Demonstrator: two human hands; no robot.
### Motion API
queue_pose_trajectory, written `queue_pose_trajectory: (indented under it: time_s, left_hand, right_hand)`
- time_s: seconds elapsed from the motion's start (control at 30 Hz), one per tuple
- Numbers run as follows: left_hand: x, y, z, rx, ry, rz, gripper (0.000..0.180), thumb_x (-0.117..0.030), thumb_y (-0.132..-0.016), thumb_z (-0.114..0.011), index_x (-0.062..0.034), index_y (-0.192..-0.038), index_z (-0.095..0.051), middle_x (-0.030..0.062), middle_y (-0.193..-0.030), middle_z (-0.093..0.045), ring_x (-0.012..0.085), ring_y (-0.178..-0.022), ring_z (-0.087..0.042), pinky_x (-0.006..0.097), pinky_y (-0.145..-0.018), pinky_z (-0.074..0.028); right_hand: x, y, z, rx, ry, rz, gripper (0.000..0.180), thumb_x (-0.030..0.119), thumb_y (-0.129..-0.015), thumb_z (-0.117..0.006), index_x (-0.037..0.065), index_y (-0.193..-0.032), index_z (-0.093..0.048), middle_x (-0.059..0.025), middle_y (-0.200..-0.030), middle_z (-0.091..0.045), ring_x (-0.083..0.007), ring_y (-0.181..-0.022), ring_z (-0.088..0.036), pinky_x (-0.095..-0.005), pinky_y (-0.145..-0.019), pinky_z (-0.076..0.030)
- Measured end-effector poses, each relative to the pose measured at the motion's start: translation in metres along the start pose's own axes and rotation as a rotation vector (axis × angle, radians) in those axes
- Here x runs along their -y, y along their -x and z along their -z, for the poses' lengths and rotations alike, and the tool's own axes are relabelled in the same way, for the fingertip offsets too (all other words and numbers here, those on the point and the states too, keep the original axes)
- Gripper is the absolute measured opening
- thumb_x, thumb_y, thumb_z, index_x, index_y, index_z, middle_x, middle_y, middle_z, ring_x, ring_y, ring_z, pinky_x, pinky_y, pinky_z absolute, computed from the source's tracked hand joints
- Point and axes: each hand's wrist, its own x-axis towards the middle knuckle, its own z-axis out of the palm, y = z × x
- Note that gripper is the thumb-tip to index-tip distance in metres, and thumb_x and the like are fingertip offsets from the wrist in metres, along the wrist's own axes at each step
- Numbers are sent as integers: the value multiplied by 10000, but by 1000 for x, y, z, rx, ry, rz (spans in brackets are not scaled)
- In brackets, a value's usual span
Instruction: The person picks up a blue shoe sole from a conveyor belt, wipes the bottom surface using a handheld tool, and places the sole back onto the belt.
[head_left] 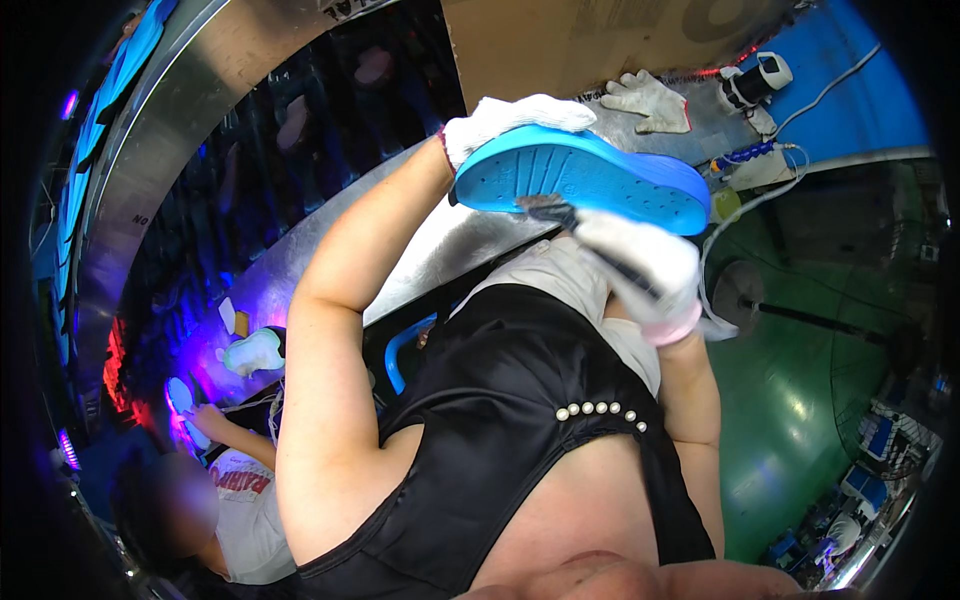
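A blue shoe sole (580,175) is held up in front of me, tilted, its grooved and dotted face toward me. My left hand (515,122), in a white knit glove, grips it along the upper left edge. My right hand (645,255), also in a white glove and smeared by motion, is closed around a dark-handled brush (548,208). The brush's dark head lies against or just in front of the sole's lower edge; I cannot tell whether they touch. The right hand's fingers are partly blurred.
A metal-edged conveyor (300,240) curves along the left, with sole-shaped pieces on its dark belt. A cardboard box (600,45) stands behind the sole. Nearby are a loose white glove (648,100) and a black-and-white container (755,82). A co-worker (240,490) handles a sole at lower left.
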Motion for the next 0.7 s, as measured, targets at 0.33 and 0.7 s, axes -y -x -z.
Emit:
queue_pose_trajectory:
  time_s: [0.33, 0.7]
  left_hand:
    - [-22, 4, 14, -88, -136, -40, 847, -257, -528, -894, -101, -1281, -539, 84, -1275, -531, 234, -1197, -509, 350, -991, -428]
    - [-96, 3, 13, -219, 866, 810, 331, -312, -911, -540, -42, -1094, -595, 256, -862, -635, 303, -474, -607, 371, -367, -492]
  right_hand:
    - [29, -5, 17, 162, 232, 75, 254, 50, -699, -673, 38, -951, -696, -157, -981, -691, -244, -725, -673, -278, -590, -501]
    - [-1, -5, 15, -140, 118, 134, 223, 18, -657, -729, 40, -877, -707, -139, -879, -702, -241, -632, -650, -280, -565, -486]
